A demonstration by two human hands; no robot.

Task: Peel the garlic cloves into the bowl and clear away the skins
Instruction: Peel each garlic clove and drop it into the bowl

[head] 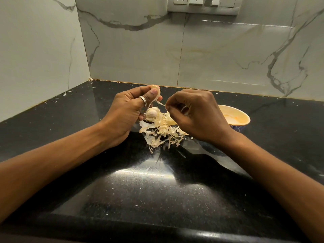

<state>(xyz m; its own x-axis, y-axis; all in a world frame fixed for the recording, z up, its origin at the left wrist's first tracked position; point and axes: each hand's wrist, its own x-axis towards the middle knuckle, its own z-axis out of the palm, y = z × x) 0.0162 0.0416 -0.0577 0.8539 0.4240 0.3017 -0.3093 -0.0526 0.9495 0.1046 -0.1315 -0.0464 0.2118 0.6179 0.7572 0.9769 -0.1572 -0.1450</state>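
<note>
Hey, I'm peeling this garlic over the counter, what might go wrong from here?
1. Your left hand grips the clove at its fingertips and more garlic lower down; that spare piece may slip into the skin pile.
2. The strip your right hand pinches looks thin and may tear short.
3. Small flakes dot the counter and the bowl sits close, so skins could land in it.

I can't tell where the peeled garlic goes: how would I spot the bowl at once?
Start at the black countertop below the marble wall. Partly hidden behind the right hand sits the bowl, the only dish there: creamy-orange inside, blue-patterned outside.
</note>
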